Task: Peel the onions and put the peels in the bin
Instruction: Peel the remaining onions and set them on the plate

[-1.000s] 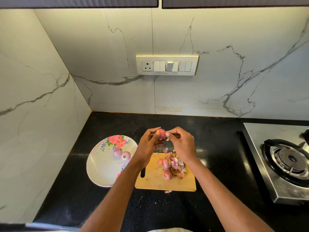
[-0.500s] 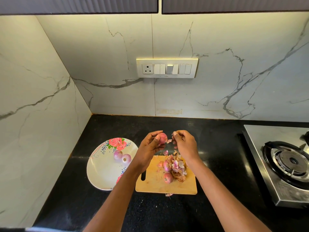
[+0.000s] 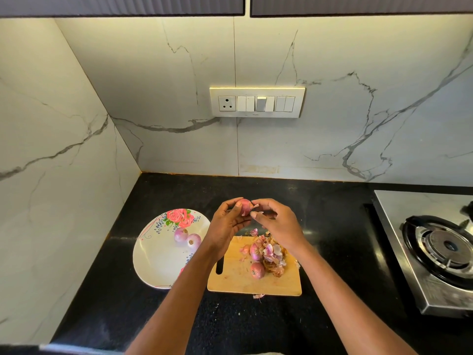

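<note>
No readable text, label, brand or number shows anywhere, neither on the switch panel (image 3: 257,102) nor on the flowered plate (image 3: 158,254).

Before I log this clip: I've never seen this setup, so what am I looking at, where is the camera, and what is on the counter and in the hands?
There is no machine here. A person wears a wide-angle camera on the head, looking forward and down at two bare hands over a black counter.

The left hand holds a small onion. The right hand pinches a bit of peel at the onion's side with its fingers.

Below lies a wooden cutting board with two more onions and a pile of peels. To its left a flowered plate holds two pale peeled onions. A gas stove stands at the right. No bin is in view.
</note>
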Motion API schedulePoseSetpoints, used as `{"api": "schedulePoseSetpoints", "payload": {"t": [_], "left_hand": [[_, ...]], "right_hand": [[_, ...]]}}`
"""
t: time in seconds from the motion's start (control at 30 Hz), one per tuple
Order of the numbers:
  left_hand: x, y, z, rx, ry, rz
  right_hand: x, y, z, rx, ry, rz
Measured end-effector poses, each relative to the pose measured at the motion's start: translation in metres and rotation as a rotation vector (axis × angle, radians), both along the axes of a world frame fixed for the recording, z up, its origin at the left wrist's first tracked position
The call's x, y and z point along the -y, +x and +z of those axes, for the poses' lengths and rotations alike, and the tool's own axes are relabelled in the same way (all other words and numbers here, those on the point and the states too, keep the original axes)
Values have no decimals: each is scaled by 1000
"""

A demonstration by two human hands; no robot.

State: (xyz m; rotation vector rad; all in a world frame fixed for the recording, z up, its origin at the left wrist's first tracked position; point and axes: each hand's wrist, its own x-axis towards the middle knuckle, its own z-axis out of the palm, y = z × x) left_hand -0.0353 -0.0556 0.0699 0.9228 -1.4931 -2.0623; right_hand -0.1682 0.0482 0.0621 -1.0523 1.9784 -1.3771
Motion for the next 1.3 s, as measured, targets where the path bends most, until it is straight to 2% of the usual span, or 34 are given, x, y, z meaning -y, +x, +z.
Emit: {"api": "schedulePoseSetpoints", "payload": {"t": [0.33,0.7,0.83,1.03,1.3], "left_hand": [[-2,-1,8,12,48,-28],[-5,0,12,6,124,-45],[-8,-1,14,-29,151,-36],[-12,-4,15,-48,-40,-44],[-6,1,16,-80,124,-117]], "right_hand": [[0,3,12,-52,-140,-73],[-2,-4,14,8,-133,-14],[-1,-3,16,-59,-137,-81],[4,-4,19,-171,-134,-183],[2,-8,16,-138,-115,-84]]}}
